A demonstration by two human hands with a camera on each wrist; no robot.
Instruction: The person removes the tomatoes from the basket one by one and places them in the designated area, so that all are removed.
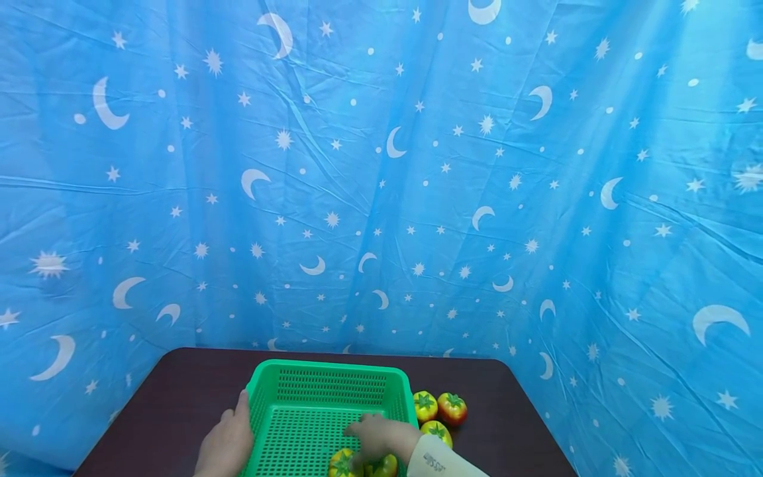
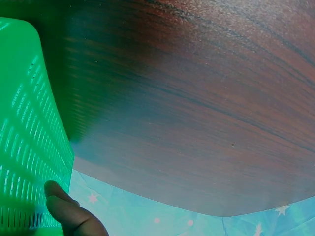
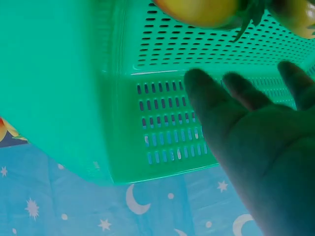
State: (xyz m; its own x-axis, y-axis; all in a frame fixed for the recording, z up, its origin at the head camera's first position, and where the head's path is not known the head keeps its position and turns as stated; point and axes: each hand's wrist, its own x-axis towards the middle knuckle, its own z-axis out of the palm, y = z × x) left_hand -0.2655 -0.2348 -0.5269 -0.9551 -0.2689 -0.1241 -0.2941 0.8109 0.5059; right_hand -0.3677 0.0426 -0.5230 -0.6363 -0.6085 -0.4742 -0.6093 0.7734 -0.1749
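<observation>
A green plastic basket (image 1: 334, 366) with slotted walls stands on the dark table. My left hand (image 1: 228, 440) is at its left side, digits touching the outer wall near the rim; the left wrist view shows fingertips (image 2: 53, 189) against the slots. My right hand (image 1: 381, 438) reaches inside the basket, its fingers (image 3: 209, 98) spread and holding nothing. Below that hand, in the near right part of the basket, lie a yellow tomato (image 1: 341, 464) and a green-yellow one (image 1: 386, 466), partly hidden by the hand. Tomatoes (image 3: 202, 10) also show at the top of the right wrist view.
Outside the basket's right wall sit two yellow tomatoes (image 1: 426, 405) (image 1: 437, 432) and a red-yellow tomato (image 1: 452, 409). The dark wood-grain table (image 1: 197, 384) has rounded far corners. A blue curtain (image 1: 357, 165) with white moons and stars hangs behind and beside it.
</observation>
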